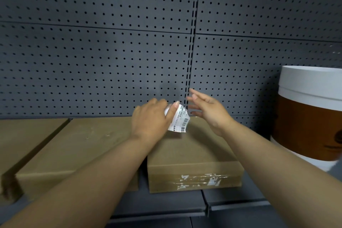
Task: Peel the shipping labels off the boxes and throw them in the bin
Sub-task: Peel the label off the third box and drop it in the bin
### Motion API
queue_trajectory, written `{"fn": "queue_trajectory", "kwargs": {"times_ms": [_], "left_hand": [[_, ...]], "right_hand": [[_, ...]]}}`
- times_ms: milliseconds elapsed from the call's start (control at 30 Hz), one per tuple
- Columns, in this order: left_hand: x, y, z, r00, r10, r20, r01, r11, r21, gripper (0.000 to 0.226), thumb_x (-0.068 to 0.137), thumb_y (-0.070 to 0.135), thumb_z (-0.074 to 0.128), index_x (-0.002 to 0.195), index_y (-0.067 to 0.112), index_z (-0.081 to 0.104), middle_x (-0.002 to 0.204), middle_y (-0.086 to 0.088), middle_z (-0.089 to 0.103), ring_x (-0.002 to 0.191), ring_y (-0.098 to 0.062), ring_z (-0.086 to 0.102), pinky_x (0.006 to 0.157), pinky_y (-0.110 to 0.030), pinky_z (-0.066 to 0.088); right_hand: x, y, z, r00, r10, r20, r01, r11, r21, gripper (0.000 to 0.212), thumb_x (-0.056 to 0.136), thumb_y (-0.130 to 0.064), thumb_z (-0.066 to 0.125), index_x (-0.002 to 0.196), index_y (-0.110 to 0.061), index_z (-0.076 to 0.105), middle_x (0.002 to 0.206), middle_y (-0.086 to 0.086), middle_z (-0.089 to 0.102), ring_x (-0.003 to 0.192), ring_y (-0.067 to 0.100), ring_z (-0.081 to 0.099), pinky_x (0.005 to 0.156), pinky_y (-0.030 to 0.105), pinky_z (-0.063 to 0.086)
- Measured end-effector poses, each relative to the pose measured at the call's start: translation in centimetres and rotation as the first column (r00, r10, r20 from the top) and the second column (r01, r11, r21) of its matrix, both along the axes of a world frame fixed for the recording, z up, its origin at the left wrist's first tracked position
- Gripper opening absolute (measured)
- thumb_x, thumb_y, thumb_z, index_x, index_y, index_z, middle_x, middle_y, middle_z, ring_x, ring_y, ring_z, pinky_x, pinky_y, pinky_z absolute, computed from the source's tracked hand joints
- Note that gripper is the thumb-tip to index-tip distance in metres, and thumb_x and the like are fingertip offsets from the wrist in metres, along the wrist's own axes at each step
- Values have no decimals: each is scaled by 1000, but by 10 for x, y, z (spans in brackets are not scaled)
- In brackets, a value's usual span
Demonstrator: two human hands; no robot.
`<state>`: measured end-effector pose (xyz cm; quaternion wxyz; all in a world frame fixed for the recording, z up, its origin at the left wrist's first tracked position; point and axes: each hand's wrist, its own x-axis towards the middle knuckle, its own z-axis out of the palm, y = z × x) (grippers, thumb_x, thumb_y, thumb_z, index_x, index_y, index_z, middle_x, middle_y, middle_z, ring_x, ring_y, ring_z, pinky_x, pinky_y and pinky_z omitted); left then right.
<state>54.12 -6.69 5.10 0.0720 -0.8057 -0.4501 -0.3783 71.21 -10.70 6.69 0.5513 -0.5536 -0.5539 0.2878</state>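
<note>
**Label off the box, bin not yet found**

Your left hand (151, 120) pinches the peeled shipping label (178, 119), thumb curled over its crumpled top, barcode end hanging down just above the right-hand box (192, 152). Your right hand (207, 111) hovers beside it with fingers straight and spread, holding nothing, close enough to touch the label's right edge. The label's long axis runs roughly up and down. No bin is in view, unless the white and brown tub (311, 116) at the right serves as one; the left grip has the label, so it probably carries.
</note>
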Motion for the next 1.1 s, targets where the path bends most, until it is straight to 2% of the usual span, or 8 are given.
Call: {"fn": "queue_trajectory", "kwargs": {"times_ms": [100,200,300,433,567,767,1000,1100], "left_hand": [[-15,4,-1,995,76,-69,-73,996,54,60,83,66,17,72,20,53,70,3,46,65,-18,47,68,-32,29],[-25,9,-3,967,158,-200,-137,984,113,71,76,74,16,80,21,62,72,4,43,69,-15,44,74,-35,32],[-28,12,0,932,190,-310,-152,978,144,74,69,81,18,80,23,63,71,5,42,74,-17,52,79,-35,34],[-30,18,-1,924,162,-346,-134,986,101,48,75,65,46,88,22,62,80,3,52,82,-19,55,82,-34,36],[-33,21,-2,927,86,-365,-60,995,81,22,82,34,47,93,18,56,80,1,48,74,-21,52,73,-32,38],[-33,23,-4,892,85,-445,-36,992,117,14,86,22,40,91,15,51,86,-2,56,79,-22,54,72,-30,36],[-28,25,-9,878,20,-479,23,996,84,15,90,19,39,100,14,49,96,-2,59,85,-20,55,79,-29,40],[-31,26,-8,884,26,-466,21,995,95,16,90,20,38,101,14,49,96,-2,59,86,-20,55,76,-27,37]], "right_hand": [[15,1,-5,956,-223,188,245,964,-100,33,97,-32,41,123,-19,58,129,6,59,102,19,60,92,33,47],[20,5,-24,780,-96,618,324,908,-267,26,96,-23,46,114,-14,62,123,7,63,111,22,57,95,32,42],[10,15,-40,596,5,803,367,888,-278,25,94,-24,50,112,-14,64,120,7,64,109,23,58,97,33,45],[-15,24,-50,538,-7,843,262,952,-159,21,91,-22,53,106,-15,66,115,6,64,105,24,59,93,33,47],[-20,17,-53,480,125,869,-1,990,-142,11,86,-18,55,90,-17,65,97,0,60,93,18,58,84,27,43],[16,29,-48,391,-22,920,407,901,-151,20,91,-13,43,88,-6,61,92,11,58,78,23,53,70,30,45],[-29,28,-56,474,79,877,32,994,-107,18,88,-19,48,88,-7,62,98,12,59,91,26,56,83,31,45],[-1,25,-49,473,101,875,110,979,-172,14,89,-20,50,83,-12,59,92,5,58,85,19,54,78,26,43]]}}
